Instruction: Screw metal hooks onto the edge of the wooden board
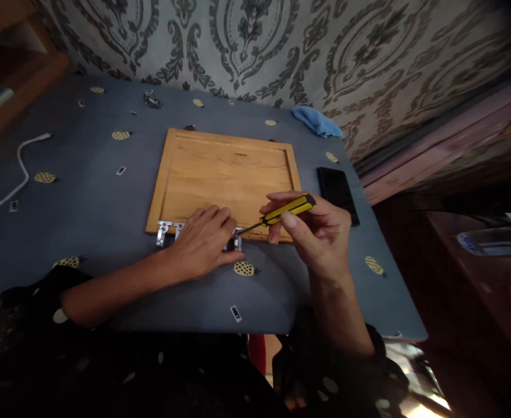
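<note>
Right hand [325, 232], one screwdriver [287, 210]; left hand [200, 242], one panel [229, 174]

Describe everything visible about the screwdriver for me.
The screwdriver has a yellow-and-black handle, plastic by its look, and a thin, dark, metal-looking shaft. The right hand grips its handle, and it slants down leftward over the near edge of the framed wooden panel. Its tip is at a silvery metal fitting beside the left hand; whether it sits in a screw is unclear.
</note>
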Demonstrator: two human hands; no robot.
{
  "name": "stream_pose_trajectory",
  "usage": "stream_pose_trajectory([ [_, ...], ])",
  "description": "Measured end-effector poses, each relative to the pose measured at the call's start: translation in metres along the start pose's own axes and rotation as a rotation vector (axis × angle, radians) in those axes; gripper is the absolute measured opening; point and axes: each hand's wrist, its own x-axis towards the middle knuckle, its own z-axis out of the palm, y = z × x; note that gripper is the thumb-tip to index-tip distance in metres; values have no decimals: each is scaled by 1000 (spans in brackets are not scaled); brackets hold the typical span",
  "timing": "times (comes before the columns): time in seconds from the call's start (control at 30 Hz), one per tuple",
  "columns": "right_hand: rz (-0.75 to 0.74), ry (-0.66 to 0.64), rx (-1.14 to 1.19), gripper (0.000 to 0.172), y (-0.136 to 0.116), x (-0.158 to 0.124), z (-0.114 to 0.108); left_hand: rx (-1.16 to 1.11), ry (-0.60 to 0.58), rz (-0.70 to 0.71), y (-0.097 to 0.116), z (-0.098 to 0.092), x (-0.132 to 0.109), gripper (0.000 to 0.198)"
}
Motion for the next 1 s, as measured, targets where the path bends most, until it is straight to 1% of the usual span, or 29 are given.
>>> stream_pose_trajectory([
  [0.07,-22,44,-39,17,0,1,1,1,12,2,0,0,0,42],
  [0.13,-21,83,-63,22,1,1,3,4,28,4,0,1,0,41],
  [0.2,-1,95,-62,26,1,2,4,5,28,5,0,1,0,41],
  [0.37,10,20,-1,24,2,0,1,-6,9,2,0,0,0,41],
  [0.4,3,22,8,24,3,0,0,-8,9,2,0,0,0,42],
  [0.43,-9,42,14,23,4,0,-1,-8,11,3,-1,1,0,42],
  [0.57,-53,187,6,17,8,-1,-1,-5,36,15,-2,3,-1,43],
  [0.63,-43,210,-18,17,8,0,1,-2,52,24,-3,4,-1,41],
  [0.83,-40,173,-22,19,5,2,5,-8,74,34,-3,5,-2,39],
  [1.0,21,157,-49,23,4,2,6,-6,89,29,-3,7,-3,38],
])
